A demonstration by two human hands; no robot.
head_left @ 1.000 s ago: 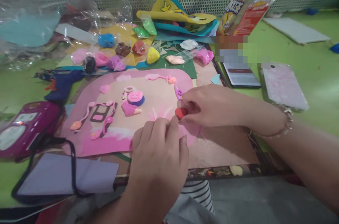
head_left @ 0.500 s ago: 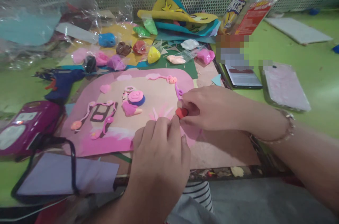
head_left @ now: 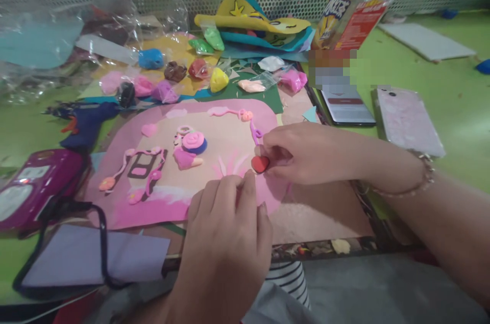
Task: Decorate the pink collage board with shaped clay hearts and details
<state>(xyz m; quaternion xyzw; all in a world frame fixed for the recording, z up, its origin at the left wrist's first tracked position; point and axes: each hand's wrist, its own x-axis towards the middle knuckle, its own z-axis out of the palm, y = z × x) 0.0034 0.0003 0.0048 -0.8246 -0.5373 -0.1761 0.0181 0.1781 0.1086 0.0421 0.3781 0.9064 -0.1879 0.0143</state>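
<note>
Fingertips of the right hand pinch a red clay lump over the pink collage sheet, left hand curled just beside, its grip hidden.

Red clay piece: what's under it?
The pink craft sheet lies under the red clay piece, pinched by the right hand. The left hand covers the sheet's near edge; contact is hidden.
</note>
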